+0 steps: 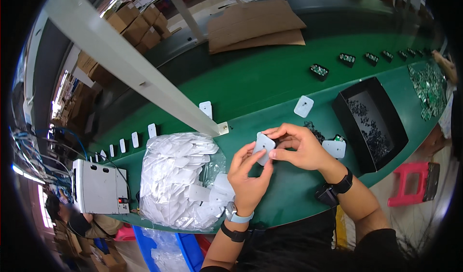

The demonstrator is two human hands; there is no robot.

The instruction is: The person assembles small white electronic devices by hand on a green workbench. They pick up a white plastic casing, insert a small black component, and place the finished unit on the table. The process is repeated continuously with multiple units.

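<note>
Standing left of plastic bag (208, 170): white machine (96, 185). Row of white plates (135, 139) on green belt (270, 74), beyond bag and off to its left. Bag itself heaped with more plates (173, 175). Just right of bag, left hand (248, 178), fingers bent, holding single plate (266, 142) by left side; plate between both hands, above green table (289, 195). Farther right of bag, right hand (304, 149), thumb and fingers narrow on plate's right edge. Well right of bag, two loose plates (303, 106), then black box (351, 133) with small black parts (369, 130).
</note>
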